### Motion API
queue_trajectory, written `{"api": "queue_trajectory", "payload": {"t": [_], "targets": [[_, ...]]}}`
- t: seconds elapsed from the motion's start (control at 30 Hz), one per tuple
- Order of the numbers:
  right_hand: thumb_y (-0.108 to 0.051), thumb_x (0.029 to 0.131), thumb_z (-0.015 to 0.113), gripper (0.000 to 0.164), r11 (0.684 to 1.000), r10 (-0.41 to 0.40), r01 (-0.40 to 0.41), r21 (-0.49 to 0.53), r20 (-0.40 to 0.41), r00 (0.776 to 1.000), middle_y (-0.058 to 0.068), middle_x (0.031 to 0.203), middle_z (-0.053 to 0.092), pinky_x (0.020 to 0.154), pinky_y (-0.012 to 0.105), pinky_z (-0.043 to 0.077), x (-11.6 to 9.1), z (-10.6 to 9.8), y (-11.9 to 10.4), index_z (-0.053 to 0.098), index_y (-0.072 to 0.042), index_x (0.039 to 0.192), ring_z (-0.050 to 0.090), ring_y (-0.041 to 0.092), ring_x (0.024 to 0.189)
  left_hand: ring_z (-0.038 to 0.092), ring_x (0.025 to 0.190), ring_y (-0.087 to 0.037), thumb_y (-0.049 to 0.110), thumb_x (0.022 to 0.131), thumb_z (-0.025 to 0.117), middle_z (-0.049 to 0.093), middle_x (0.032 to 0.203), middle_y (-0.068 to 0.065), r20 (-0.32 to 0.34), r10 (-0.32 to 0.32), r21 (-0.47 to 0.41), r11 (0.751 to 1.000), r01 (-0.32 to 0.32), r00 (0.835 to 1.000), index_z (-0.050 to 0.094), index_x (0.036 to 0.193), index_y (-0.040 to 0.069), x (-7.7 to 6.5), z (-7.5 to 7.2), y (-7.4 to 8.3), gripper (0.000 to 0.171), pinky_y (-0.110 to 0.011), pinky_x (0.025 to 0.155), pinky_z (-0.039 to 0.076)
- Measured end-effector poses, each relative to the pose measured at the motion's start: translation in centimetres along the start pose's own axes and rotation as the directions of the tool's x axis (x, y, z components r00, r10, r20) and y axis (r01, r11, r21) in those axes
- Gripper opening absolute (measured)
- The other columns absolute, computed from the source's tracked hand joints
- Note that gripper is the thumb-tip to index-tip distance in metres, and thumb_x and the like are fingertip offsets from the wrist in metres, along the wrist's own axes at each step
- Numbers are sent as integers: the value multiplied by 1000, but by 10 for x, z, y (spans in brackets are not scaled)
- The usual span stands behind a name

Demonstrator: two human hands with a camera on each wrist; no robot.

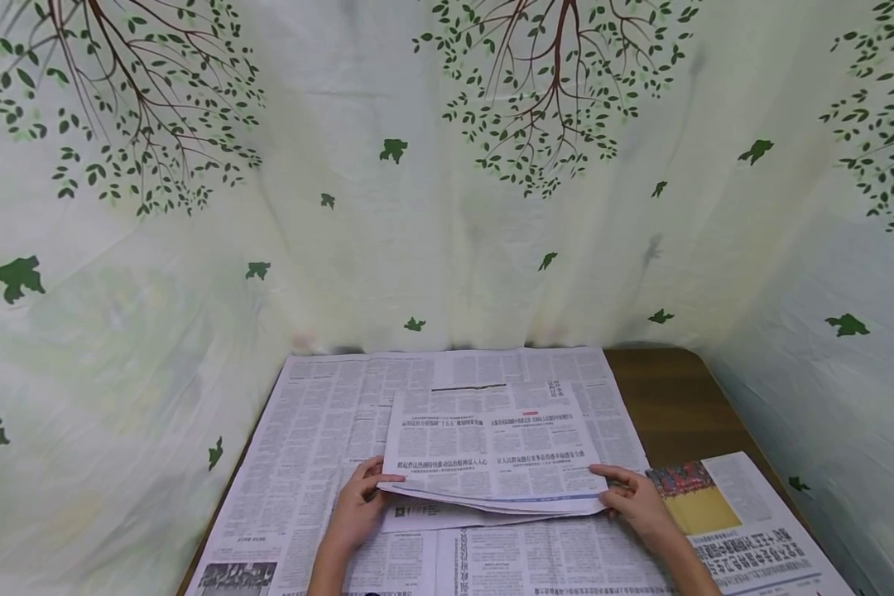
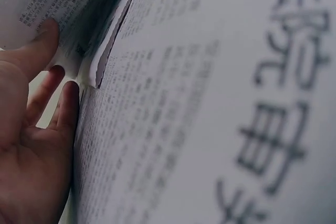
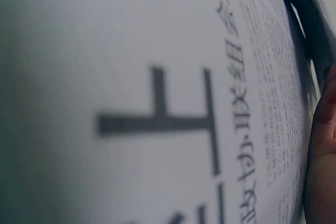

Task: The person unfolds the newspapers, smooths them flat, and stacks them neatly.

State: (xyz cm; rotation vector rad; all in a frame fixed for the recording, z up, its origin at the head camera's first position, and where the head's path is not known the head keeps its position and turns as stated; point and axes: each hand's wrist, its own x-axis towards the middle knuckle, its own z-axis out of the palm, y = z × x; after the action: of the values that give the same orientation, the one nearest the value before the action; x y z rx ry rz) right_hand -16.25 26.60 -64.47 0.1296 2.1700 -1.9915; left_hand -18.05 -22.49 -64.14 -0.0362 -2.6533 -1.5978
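A folded newspaper [image 1: 492,447] of several layers lies over the spread newspaper sheets in the middle of the head view, its near edge lifted. At its left near corner, my left hand [image 1: 352,509] pinches the layers, thumb on top and fingers beneath. My right hand [image 1: 639,503] grips the right near corner the same way. Under the raised edge, part of another printed sheet [image 1: 447,518] shows. The left wrist view has the thumb [image 2: 44,45] against the lifted paper, close over the print below. In the right wrist view only part of the right hand [image 3: 321,177] shows.
Newspaper sheets [image 1: 305,430] cover most of the brown table [image 1: 663,397], whose wood shows at the back right. Another newspaper [image 1: 760,530] with a colour photo lies at the right. A pale curtain [image 1: 484,273] with printed trees and leaves surrounds the table's back and sides.
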Motion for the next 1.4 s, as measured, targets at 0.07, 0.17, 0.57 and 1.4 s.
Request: {"api": "queue_trajectory", "payload": {"t": [0.07, 0.17, 0.57, 1.4], "targets": [[5, 87, 66, 56, 1000, 6, -6, 6, -3, 1000, -6, 57, 56, 58, 23, 51, 1, 0, 1, 54, 10, 141, 53, 5, 57, 54, 138, -28, 7, 92, 75, 51, 153, -3, -7, -2, -52, 999, 1, 1000, 83, 98, 24, 0, -1, -1, 19, -17, 101, 48], [5, 86, 66, 56, 1000, 6, -6, 0, 1, 1000, -7, 56, 53, 58, 23, 51, 0, 1, 0, 54, 11, 141, 52, 5, 57, 53, 139, -30, 4, 92, 75, 47, 156, -4, -19, 27, -110, 994, -29, 999, 83, 99, 19, 0, -2, -3, 18, -12, 99, 47], [0, 95, 65, 46, 1000, -12, 11, -13, -77, 997, -9, 99, 70, 57, 24, 52, 1, 2, 3, 58, 7, 140, 55, 7, 63, 66, 117, -10, 27, 93, 75, 72, 116, 11, -48, -75, -11, 997, 75, 996, 78, 97, 34, -3, 3, 0, 9, -22, 103, 51], [1, 89, 76, 30, 749, -515, 375, -547, -124, 848, 4, 98, 69, 59, 21, 50, 4, 12, -10, 70, -6, 118, 56, -4, 71, 65, 109, -5, 24, 94, 74, 73, 113, 4, 61, -35, -162, 986, 44, 998, 79, 99, 25, -5, -3, -5, 8, -18, 96, 50]]}}
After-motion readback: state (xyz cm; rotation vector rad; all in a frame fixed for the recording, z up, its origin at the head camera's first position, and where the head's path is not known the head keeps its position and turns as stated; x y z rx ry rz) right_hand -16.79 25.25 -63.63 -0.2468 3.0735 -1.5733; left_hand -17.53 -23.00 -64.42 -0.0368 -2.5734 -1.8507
